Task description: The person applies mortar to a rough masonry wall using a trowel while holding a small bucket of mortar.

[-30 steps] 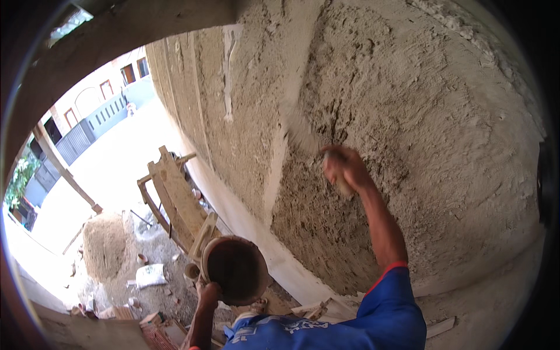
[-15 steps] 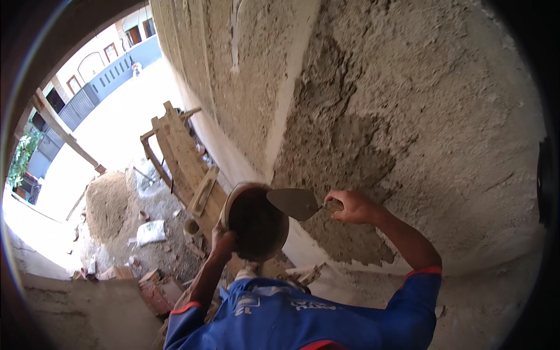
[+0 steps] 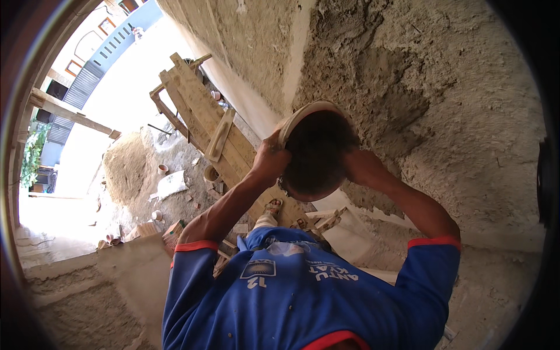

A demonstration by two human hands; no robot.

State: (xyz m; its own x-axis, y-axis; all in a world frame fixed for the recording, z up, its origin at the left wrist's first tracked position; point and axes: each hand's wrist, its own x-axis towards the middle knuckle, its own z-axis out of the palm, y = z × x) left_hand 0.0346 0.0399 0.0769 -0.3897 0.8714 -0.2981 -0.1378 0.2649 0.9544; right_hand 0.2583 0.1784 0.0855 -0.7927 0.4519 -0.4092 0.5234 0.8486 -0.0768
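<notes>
My left hand (image 3: 272,156) is closed on the left rim of a round bucket (image 3: 312,107), holding it tilted so its dark inside faces me. My right hand (image 3: 360,167) reaches into the bucket past its right side, with its fingers lost in shadow. The trowel that this hand gripped half a second ago is hidden, apparently down in the bucket. What lies in the bucket is too dark to make out. Behind it stands a rough wall (image 3: 478,105) with a patch of darker, damp-looking mortar (image 3: 385,93).
Below me runs a wooden plank platform (image 3: 192,99) with a long wooden float (image 3: 220,135) on it; my sandalled foot (image 3: 273,206) stands there. Lower left are a sand heap (image 3: 125,166), a white sack (image 3: 172,184) and scattered rubble. A wooden post (image 3: 76,114) crosses the left.
The bucket has risen and moved right, nearer the wall. My right hand has swung left from beside the wall into the bucket, and the trowel has gone out of sight.
</notes>
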